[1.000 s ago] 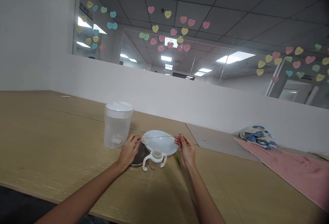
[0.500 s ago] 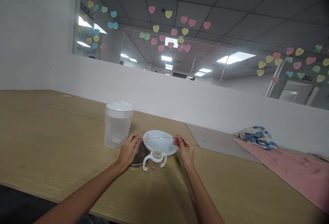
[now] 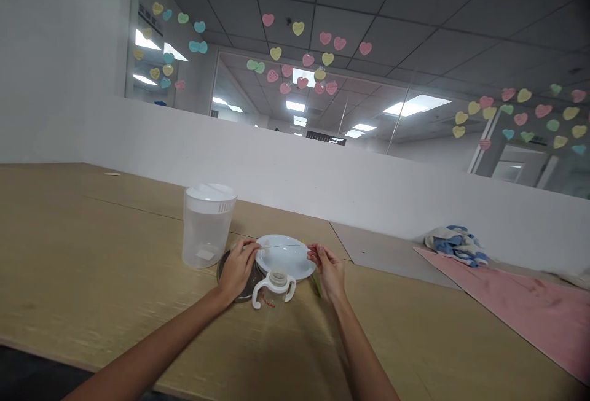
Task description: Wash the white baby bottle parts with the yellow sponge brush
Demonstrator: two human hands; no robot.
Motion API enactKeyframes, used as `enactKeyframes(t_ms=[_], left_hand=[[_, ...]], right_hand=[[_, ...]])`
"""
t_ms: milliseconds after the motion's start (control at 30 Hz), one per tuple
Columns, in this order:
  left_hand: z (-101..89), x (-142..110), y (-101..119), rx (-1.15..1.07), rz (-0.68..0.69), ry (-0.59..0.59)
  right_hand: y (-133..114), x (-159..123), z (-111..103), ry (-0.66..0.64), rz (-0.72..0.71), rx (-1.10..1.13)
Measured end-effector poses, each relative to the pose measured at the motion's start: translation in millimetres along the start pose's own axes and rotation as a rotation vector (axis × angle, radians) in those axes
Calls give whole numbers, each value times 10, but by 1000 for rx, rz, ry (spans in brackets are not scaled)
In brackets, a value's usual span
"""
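My left hand (image 3: 238, 268) and my right hand (image 3: 327, 269) each pinch one end of a thin straight wire-like rod (image 3: 283, 246), held level over a white plate (image 3: 286, 258). In front of the plate stands a clear baby bottle with a white two-handled collar (image 3: 273, 286). A dark round metal lid (image 3: 249, 284) lies under my left hand. A clear plastic pitcher (image 3: 205, 225) with a white lid stands to the left, close to my left hand.
The things stand on a long wooden table (image 3: 92, 278) against a low white partition (image 3: 350, 186). At the right lie a pink mat (image 3: 516, 309) and a bunched blue-and-white cloth (image 3: 455, 244). A green item (image 3: 316, 283) peeks out beside my right hand.
Both hands have kept their pinch on the thin rod over the plate. The view has shifted slightly, so everything sits a little further left.
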State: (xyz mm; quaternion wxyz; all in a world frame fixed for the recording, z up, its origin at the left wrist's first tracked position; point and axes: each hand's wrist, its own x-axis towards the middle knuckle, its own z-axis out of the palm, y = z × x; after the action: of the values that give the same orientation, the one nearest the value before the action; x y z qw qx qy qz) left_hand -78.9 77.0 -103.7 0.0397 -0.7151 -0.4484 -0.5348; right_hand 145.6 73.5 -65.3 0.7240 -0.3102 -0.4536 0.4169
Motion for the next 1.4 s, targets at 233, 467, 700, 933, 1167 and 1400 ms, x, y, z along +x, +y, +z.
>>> enactKeyframes(t_ms=[233,467,700,933,1167,1400], left_hand=[[144,142,79,-55,-25,-74],[324,190,68,-70,-45,-93],[366,156,112,-101,-49,-121],[357,155,163,-72,-31,-154],[343,130,197,-34,-42,-224],[313,117,195,-28,-59,-237]], right_hand=[[-9,29,-33,25,-13,0],[-20,61,-85,60,-96,-109],[-20,51,-97,112,-149,-194],[3,34,-72,78,-112,-167],[-6,48,-70,119,-53,-34],[0,37,-75,73,-20,-24]])
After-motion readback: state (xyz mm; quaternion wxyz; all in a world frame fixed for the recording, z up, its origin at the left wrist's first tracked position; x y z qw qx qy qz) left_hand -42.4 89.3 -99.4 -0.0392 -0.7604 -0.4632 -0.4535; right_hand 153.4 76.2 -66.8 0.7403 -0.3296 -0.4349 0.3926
